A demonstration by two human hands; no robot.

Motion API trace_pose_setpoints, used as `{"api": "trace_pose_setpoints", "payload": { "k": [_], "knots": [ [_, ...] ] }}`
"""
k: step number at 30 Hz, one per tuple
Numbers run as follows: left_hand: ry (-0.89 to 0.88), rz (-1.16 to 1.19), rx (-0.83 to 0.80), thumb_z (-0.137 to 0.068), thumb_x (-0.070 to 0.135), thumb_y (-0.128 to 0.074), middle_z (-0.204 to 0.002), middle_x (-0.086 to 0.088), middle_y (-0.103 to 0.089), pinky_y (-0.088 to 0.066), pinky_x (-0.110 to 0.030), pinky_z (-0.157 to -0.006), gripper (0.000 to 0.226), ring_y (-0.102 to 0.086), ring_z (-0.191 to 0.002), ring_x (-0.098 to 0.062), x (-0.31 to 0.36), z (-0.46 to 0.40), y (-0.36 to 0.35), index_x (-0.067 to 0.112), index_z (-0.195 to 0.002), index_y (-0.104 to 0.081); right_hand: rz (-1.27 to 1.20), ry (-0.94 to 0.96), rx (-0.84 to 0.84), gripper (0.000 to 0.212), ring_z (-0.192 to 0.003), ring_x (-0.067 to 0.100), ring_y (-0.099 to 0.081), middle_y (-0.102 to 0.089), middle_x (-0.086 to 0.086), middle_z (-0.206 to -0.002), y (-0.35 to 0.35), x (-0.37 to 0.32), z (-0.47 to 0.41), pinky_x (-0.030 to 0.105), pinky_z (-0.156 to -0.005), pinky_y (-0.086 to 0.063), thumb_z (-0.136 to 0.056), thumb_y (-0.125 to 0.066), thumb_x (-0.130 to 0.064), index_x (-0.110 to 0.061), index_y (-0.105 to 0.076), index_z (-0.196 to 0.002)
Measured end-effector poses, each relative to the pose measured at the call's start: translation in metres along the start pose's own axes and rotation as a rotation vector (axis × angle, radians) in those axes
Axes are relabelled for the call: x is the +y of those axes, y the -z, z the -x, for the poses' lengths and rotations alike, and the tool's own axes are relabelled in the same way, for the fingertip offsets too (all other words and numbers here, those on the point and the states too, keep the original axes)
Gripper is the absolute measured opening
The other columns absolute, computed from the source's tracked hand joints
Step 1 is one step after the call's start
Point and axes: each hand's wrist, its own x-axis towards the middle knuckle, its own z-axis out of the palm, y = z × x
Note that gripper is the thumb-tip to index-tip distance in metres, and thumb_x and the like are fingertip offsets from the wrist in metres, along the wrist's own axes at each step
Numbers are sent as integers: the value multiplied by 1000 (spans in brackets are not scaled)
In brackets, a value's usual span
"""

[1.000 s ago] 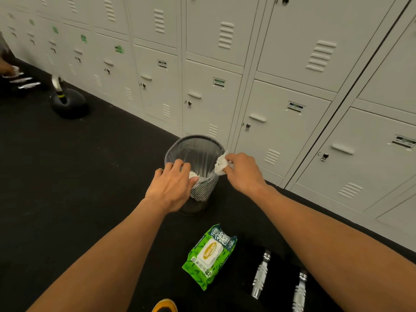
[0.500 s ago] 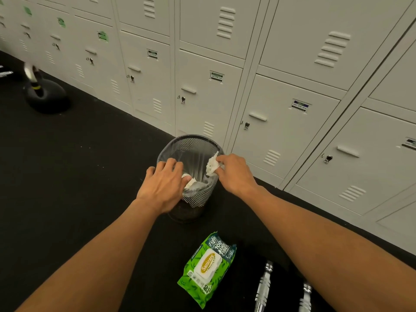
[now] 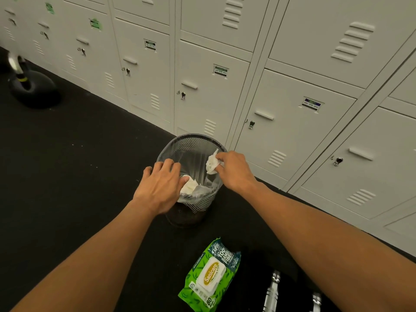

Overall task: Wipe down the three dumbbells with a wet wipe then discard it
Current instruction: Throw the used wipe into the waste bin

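Observation:
A black mesh waste bin with a clear liner stands on the dark floor by the lockers. My right hand pinches a crumpled white wet wipe over the bin's opening. My left hand grips the bin's near rim and the liner there. Another white wipe lies inside the bin next to my left fingers. Two chrome dumbbell handles show at the bottom edge, their black ends hard to make out against the floor.
A green pack of wet wipes lies on the floor in front of the bin. Grey lockers run along the back and right. A black kettlebell sits at the far left.
My right hand has carried the crumpled wipe from the bin's right rim to above its opening. My left hand has stayed on the near rim. The view has shifted a little.

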Motion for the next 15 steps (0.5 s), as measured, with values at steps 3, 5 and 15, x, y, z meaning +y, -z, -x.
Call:
{"api": "trace_pose_setpoints", "payload": {
  "k": [3, 5, 15],
  "knots": [
    [6, -6, -2, -100, 53, -16, -139, -5, -40, -33, -50, -108, 55, -39, -127, -26, -8, -7, -4, 18, -135, -39, -10, -13, -8, 33, -110, 28, -62, -63, 15, -124, -5, 1, -9, 31, -91, -49, -95, -61, -8, -6, -63, -128],
    [9, -20, 1, -98, 54, -14, -137, -4, -41, -33, -50, -106, 56, -40, -125, -26, -13, -11, -7, 18, -132, -41, -2, -23, -20, 34, -110, 31, -62, -63, 17, -123, -8, 1, -15, 35, -94, -50, -92, -64, -4, -5, -64, -126],
    [15, -26, 5, -100, 52, -18, -135, -4, -42, -33, -51, -107, 52, -41, -124, -26, -27, -20, -7, 18, -132, -41, -60, -78, 12, 24, -95, 26, -62, -65, 10, -111, -20, 0, -45, 35, -79, -56, -87, -70, -6, -11, -64, -110]
  ]
}}
